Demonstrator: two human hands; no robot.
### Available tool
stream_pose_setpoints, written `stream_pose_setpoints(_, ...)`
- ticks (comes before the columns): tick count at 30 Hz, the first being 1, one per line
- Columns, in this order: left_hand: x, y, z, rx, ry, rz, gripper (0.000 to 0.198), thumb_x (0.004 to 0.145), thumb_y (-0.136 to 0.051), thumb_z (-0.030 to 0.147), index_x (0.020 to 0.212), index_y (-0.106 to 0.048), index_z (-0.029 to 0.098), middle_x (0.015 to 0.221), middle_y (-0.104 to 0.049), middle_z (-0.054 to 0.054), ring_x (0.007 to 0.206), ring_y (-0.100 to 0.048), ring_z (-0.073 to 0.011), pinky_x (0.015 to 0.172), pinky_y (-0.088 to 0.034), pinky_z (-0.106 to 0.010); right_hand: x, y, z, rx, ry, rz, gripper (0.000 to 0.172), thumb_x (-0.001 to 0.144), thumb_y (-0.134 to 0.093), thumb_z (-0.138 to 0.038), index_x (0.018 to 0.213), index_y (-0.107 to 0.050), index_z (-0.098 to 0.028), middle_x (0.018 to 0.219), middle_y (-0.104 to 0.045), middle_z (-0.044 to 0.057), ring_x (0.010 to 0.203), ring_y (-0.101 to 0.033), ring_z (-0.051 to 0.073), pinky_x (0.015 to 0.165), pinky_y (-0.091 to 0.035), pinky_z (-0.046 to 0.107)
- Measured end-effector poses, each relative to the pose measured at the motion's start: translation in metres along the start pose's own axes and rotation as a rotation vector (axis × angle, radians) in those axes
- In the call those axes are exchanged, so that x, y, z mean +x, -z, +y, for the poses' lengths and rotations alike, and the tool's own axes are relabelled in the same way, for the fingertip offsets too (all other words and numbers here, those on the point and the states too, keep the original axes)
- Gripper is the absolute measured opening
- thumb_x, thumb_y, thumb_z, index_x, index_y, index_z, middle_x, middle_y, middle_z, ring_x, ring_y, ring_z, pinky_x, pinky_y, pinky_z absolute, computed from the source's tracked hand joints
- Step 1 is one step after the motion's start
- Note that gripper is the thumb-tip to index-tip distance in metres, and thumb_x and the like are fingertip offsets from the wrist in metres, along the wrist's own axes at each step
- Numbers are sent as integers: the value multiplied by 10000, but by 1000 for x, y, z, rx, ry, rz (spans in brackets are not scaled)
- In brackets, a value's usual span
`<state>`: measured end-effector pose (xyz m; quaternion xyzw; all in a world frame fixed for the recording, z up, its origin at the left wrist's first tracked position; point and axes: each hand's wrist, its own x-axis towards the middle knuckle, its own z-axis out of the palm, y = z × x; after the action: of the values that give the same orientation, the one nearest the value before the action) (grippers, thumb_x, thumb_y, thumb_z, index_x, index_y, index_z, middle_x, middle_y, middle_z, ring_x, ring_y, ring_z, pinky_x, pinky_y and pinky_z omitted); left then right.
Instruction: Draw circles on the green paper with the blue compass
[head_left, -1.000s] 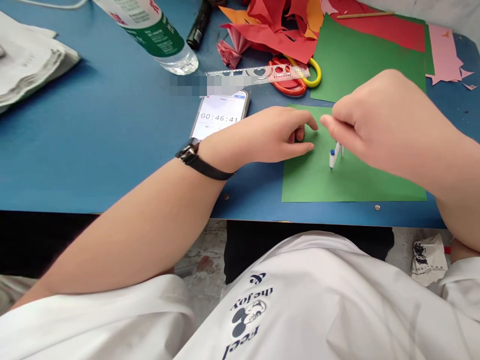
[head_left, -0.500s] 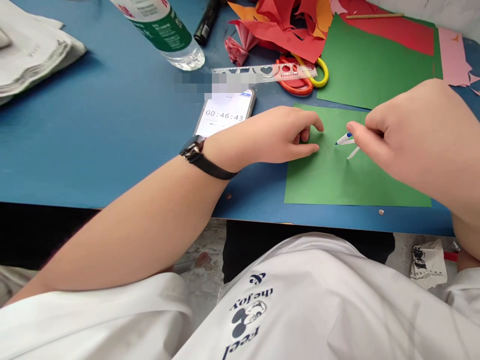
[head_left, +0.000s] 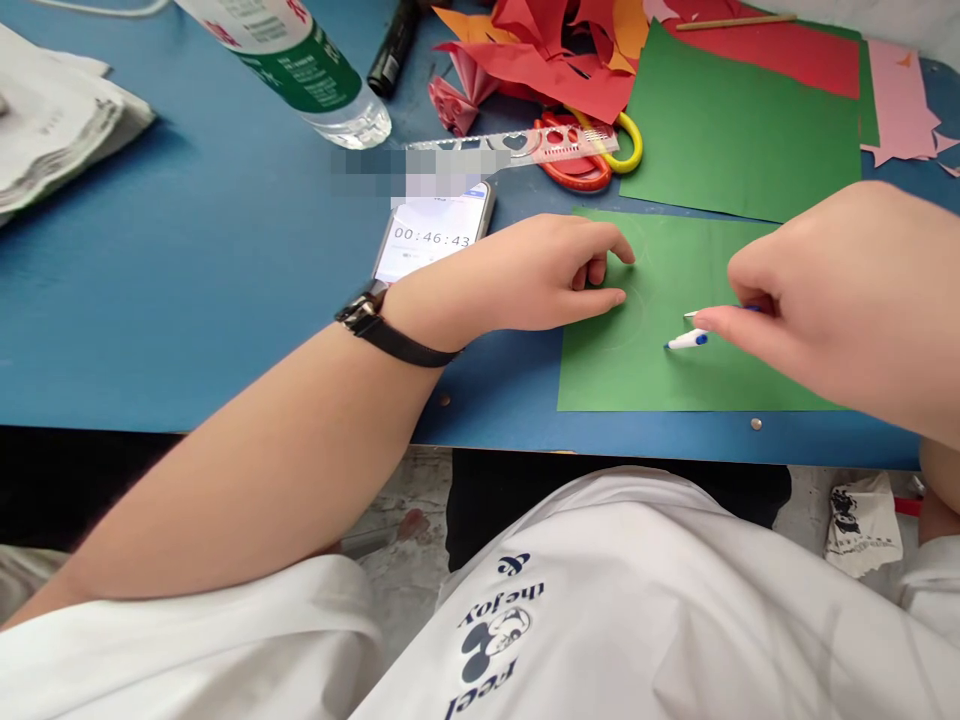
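Observation:
A sheet of green paper [head_left: 660, 385] lies near the table's front edge, with faint curved lines on its left part. My left hand [head_left: 559, 270] rests on the sheet's left side, thumb and index finger apart, holding nothing. Above the right part of the sheet, my right hand [head_left: 832, 295] pinches a small white-and-blue drawing compass [head_left: 685, 341]. The compass leans low, one blue-tipped leg pointing left at the paper; its top is hidden by my fingers. A black watch strap [head_left: 409, 345] circles my left wrist.
Behind my left hand lie a phone [head_left: 431, 235] with a timer and a clear ruler [head_left: 517, 148]. Scissors [head_left: 631, 145], red paper scraps [head_left: 540, 75] and another green sheet [head_left: 742, 130] are at the back. A water bottle [head_left: 300, 70] stands left, near folded papers [head_left: 60, 120].
My right hand has turned the compass, so its legs now point left and lie lower over the paper. My left hand stays on the sheet. The view has shifted slightly.

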<state>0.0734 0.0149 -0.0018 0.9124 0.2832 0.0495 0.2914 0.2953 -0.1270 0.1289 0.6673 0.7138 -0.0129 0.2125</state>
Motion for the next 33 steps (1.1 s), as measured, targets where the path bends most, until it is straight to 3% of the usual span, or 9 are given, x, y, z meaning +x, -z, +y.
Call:
stream_pose_setpoints(4,-2,1,-1,19,19,-8,487,1051,-743,585,1443,-858,322,982,-821,-30,855,-718,-262,806,-525,-395,5,0,19,-9,-135,23,732,1010,-1052,-415,568,-482,-288,523,-432,-7,482,-347,195,612,-298,412)
stream_pose_setpoints(8,-3,1,-1,13,10,-7,472,1057,-744,548,1441,-842,291,988,-809,-43,846,-696,-257,792,-508,-386,19,-7,28,-23,-122,122,562,1073,-986,-311,740,-535,-262,752,-570,37,656,-365,205,715,-278,401)
stream_pose_setpoints(12,-3,1,2,9,-6,-14,459,1069,-728,501,1440,-830,251,992,-799,-51,846,-680,-249,791,-491,-371,33,-17,28,-20,58,246,109,1160,-791,-211,1060,-755,-231,1121,-780,127,893,-638,307,771,-322,419)
stream_pose_setpoints(13,-3,1,2,10,-10,-16,459,1073,-722,492,1442,-828,241,992,-797,-52,847,-679,-247,791,-488,-368,36,-18,27,-11,90,259,69,1163,-752,-179,1139,-804,-217,1187,-817,149,966,-704,341,779,-337,426)
stream_pose_setpoints(17,-3,1,3,25,-26,-7,459,1081,-697,483,1438,-823,223,975,-779,-46,847,-674,-242,806,-481,-365,44,-22,19,48,186,279,249,1184,-676,-137,1320,-878,-187,1292,-892,173,1133,-825,395,869,-448,450)
stream_pose_setpoints(22,-3,1,3,29,-45,2,436,1083,-674,484,1416,-805,234,980,-777,-46,852,-676,-253,833,-487,-386,47,-31,13,146,335,329,397,1207,-609,-119,1474,-883,-225,1342,-906,128,1281,-858,358,1034,-582,452)
stream_pose_setpoints(28,-6,2,8,-14,-16,17,670,1112,-710,516,1697,-676,192,1057,-845,-44,903,-728,-253,847,-532,-363,42,-39,25,357,660,374,371,1101,-607,-37,1227,-869,-268,1157,-878,38,1136,-821,261,952,-571,384)
stream_pose_setpoints(33,-4,-1,2,-2,-7,18,715,1093,-724,507,1741,-678,208,1018,-838,-25,931,-772,-272,872,-540,-364,35,-36,47,413,806,226,404,1030,-626,6,1102,-863,-313,996,-864,-16,989,-803,197,795,-559,367)
